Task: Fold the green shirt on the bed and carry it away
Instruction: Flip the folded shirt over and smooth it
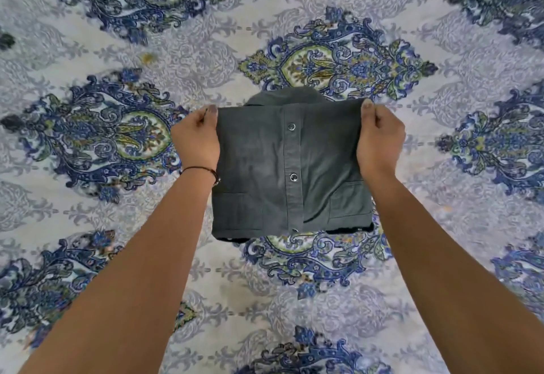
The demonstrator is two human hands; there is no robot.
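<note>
The dark green shirt [265, 167] lies folded into a compact rectangle in the middle of the bed, its button placket with metal snaps running down the centre and a pocket at each lower corner. The collar part pokes out beyond the far edge. My left hand [195, 141] pinches the far left corner of the top layer. My right hand [379, 141] pinches the far right corner. Both thumbs rest on top of the fabric, and the far edge looks slightly lifted.
The bed is covered by a white sheet [206, 49] with blue and green ornamental medallions, spreading in all directions around the shirt. A thin dark bracelet [203, 170] sits on my left wrist.
</note>
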